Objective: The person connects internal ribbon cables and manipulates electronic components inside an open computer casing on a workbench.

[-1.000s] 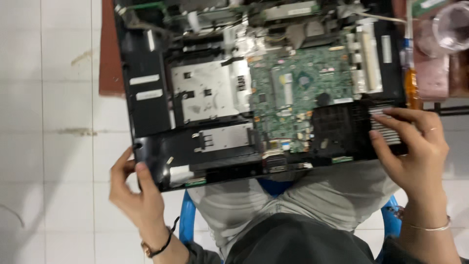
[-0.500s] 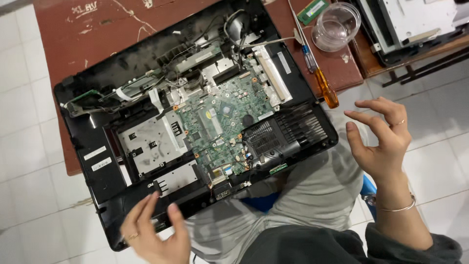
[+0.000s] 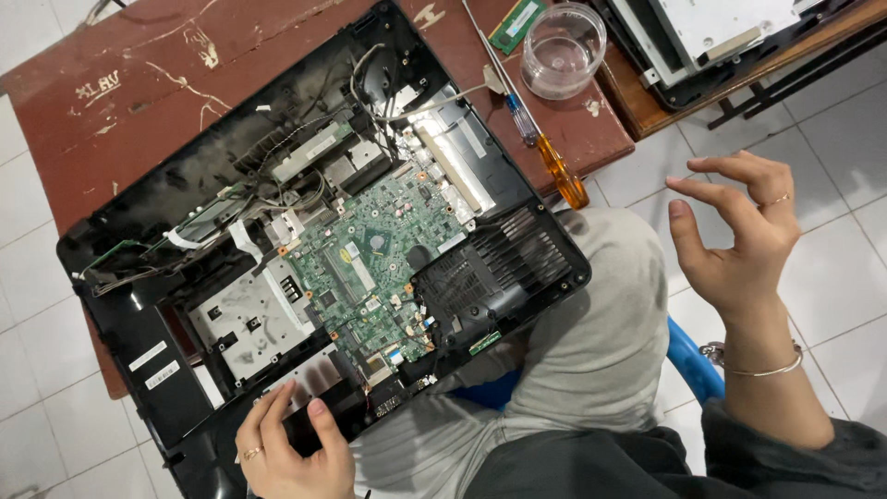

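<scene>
A: Since counts come first: one opened laptop (image 3: 323, 268), one screwdriver (image 3: 540, 143), one clear cup (image 3: 564, 51), one RAM stick (image 3: 517, 23), two hands.

B: Laptop look?

A: Black shell, cover off, lying bottom-up and tilted. Green board (image 3: 370, 268) in the middle, silver drive bay (image 3: 245, 319) toward the near-left corner, black fan grille (image 3: 494, 273) at right, loose wires up top. Far part rests on the brown table (image 3: 139, 102); near edge hangs over the person's lap.

B: Hands?

A: Left hand (image 3: 291, 448) sits on the near edge, fingers curled over the black rim. Looks like a light hold, but the thumb side is hidden, so I can't be sure it clamps. Right hand (image 3: 739, 236) is up in the air right of the laptop, fingers spread and bent, holding nothing, clear of the shell.

B: Screwdriver?

A: Orange handle, on the table just beside the laptop's far-right edge, handle end poking off the table. Cup near it, RAM stick beside the cup.

B: Versus half a second back?

A: Same layout. Laptop about the same angle, left hand same spot, right hand still off it. A second back, that right hand was gripping the shell's right corner.
</scene>
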